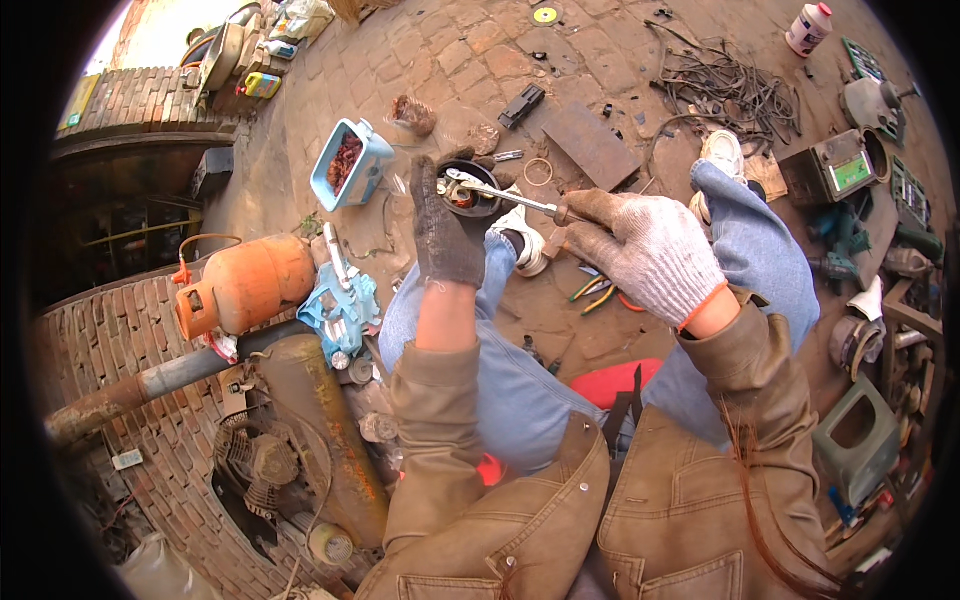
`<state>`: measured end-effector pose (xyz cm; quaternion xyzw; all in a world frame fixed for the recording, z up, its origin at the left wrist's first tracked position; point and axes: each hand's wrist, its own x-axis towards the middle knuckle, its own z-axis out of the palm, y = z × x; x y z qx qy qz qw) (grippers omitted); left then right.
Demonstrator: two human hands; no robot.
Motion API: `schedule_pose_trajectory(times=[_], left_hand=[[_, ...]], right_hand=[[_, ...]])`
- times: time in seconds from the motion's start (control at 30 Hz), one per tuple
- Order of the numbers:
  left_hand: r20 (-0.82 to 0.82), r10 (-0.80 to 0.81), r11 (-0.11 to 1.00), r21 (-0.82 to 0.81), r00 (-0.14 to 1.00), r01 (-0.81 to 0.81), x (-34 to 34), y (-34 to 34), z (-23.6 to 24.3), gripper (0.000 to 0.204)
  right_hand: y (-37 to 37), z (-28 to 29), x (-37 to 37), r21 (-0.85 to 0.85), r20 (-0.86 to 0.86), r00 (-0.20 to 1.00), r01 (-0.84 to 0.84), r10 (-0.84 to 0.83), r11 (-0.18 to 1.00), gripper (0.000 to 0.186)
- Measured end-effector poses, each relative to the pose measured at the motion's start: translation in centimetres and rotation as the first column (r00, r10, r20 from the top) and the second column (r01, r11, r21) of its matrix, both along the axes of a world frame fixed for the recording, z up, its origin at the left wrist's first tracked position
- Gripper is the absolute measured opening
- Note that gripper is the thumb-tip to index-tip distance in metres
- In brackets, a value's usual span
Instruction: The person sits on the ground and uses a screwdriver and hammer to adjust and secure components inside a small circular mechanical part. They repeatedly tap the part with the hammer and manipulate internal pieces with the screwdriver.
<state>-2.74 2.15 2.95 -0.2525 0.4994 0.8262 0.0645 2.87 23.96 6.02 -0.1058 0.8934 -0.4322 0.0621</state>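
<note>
My left hand (447,240), in a blackened work glove, is wrapped round a black round housing (484,207) with metal parts inside it. My right hand (650,245), in a white knit glove with dirty fingers, grips a screwdriver (512,197). Most of its handle is hidden in the glove. The steel shaft slants left across the housing, and its tip lies over the metal parts inside; whether it touches them I cannot tell. Both hands are above my knees. On the ground below my right hand lie pliers (594,287) with coloured grips.
A light-blue tub (352,165) of reddish bits stands left of my hands. An orange gas cylinder (258,282) lies farther left. A flat metal plate (590,145) and tangled cables (725,95) lie ahead. A battery-like box (835,170) and tools crowd the right side.
</note>
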Motion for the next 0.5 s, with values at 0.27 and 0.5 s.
schedule_pose_trajectory(times=[0.27,0.5], left_hand=[[-0.215,-0.123,0.964,-0.256,0.969,0.066,0.9,0.3,0.0,0.042],[-0.172,-0.17,0.912,-0.401,0.97,0.088,1.0,-0.4,-1.4,0.035]], right_hand=[[-0.4,-0.5,0.4,-0.092,-0.015,0.999,0.038,-0.04,0.995,0.027],[-1.3,-1.3,1.3,0.091,-0.013,0.999,0.052,-0.051,0.994,0.028]])
